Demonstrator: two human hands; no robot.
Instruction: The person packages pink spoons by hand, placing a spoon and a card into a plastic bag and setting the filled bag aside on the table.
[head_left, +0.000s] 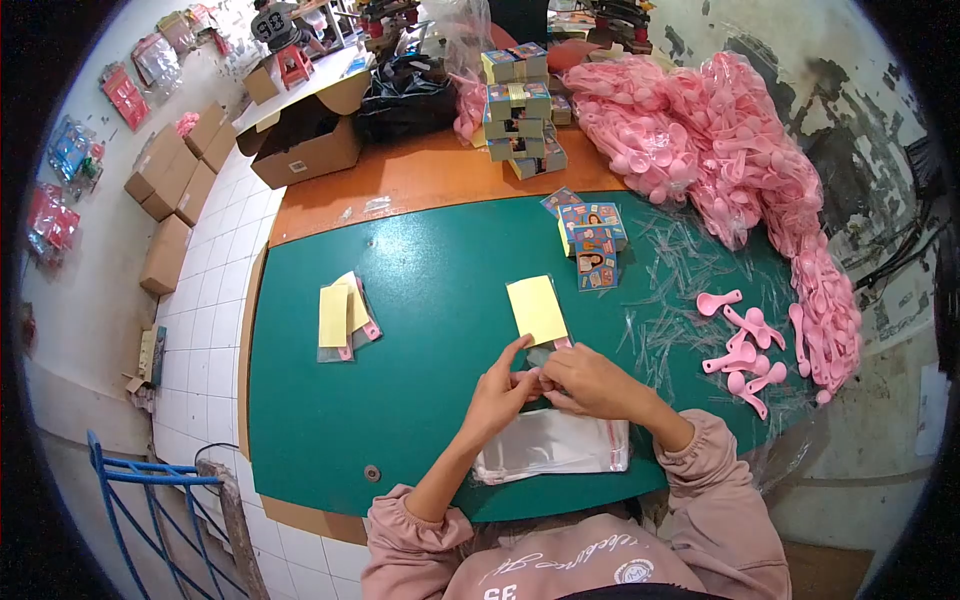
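Note:
My left hand (503, 388) and my right hand (592, 383) meet over the middle of the green table, fingers closed on the near end of a clear plastic bag (539, 356). A yellow card (537, 308) lies at the bag's far end, with a bit of a pink spoon (562, 343) showing beside it. The left index finger stretches up to the card's lower edge. Just below my hands lies a stack of clear plastic bags (553, 443). My fingertips overlap, so the exact grip is partly hidden.
Packed yellow cards (333, 316) lie at left. Printed cards (597, 250) sit beyond my hands, with bundled card stacks (518, 110) farther back. Loose pink spoons (740, 352) and clear plastic strips (665, 290) spread at right, beside a big heap of wrapped spoons (720, 140).

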